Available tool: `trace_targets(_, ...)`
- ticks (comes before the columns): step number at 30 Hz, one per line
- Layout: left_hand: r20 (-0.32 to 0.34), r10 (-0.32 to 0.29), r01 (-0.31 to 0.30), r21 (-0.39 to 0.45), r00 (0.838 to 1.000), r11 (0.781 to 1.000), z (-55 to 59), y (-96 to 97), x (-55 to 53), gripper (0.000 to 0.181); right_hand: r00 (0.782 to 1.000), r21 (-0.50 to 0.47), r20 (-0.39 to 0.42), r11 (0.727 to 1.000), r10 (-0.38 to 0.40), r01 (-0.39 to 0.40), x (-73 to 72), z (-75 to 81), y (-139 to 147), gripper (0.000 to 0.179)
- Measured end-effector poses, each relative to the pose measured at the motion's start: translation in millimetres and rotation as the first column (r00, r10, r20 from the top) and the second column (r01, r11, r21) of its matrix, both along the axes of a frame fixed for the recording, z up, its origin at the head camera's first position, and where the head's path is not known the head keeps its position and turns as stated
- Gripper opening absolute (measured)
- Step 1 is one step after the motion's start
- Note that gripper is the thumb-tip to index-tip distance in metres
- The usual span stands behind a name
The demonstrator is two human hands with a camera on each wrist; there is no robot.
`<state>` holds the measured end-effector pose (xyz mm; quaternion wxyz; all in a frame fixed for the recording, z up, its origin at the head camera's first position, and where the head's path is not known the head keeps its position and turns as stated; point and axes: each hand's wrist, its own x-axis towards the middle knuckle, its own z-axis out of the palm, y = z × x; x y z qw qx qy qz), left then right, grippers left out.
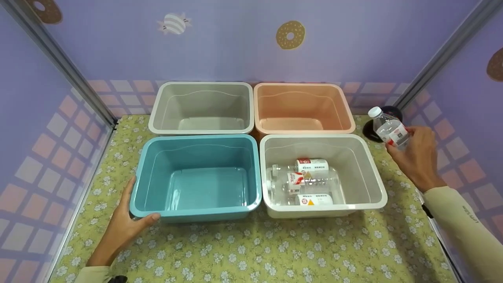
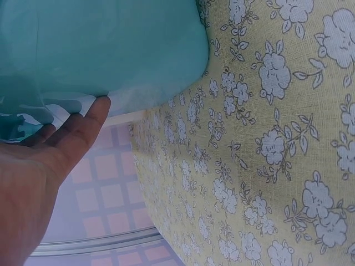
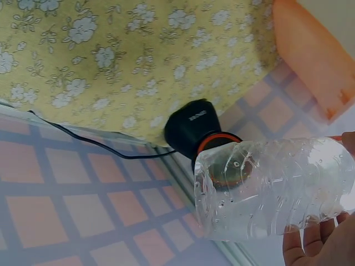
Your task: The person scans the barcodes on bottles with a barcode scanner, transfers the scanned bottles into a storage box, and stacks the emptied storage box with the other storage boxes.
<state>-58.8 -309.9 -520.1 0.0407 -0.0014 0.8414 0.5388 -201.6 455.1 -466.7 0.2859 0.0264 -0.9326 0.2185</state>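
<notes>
On the right side in the head view, my right hand [image 1: 418, 157] grips a clear plastic bottle [image 1: 387, 125] with a white cap and a red-and-white label. The bottle is tilted, cap up and to the left. Its ridged clear body [image 3: 266, 191] overlaps a black device [image 3: 194, 130] with an orange ring in the right wrist view. At the near left corner of the blue tub [image 1: 196, 215], my left hand [image 1: 122, 228] rests with fingers extended along the side and thumb by the front rim. In the left wrist view its fingertips [image 2: 100, 108] touch the tub's outer side.
Beside the blue tub, a cream tub [image 1: 361, 184] contains several clear bottles [image 1: 310, 182] lying down. Behind stand a grey tub [image 1: 204, 102] and an orange tub [image 1: 304, 104]. A black cable [image 3: 111, 149] trails from the device. Purple panels enclose the floral cloth [image 1: 220, 251].
</notes>
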Motion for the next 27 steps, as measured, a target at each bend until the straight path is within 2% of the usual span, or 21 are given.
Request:
trace_targets(16,-0.022,0.011,-0.011,-0.011,1.000,1.000,-4.0,-1.4,2.3,0.127,0.997,-0.014,0.031,0.997,-0.075,0.075,-0.6,-17.1,11.0,0.053)
trace_targets(27,-0.015,-0.004,0.004,-0.001,1.000,1.000,-2.2,-0.5,2.7,0.123,0.995,-0.014,0.027,0.996,-0.092,0.093,-2.3,-25.2,13.5,0.053)
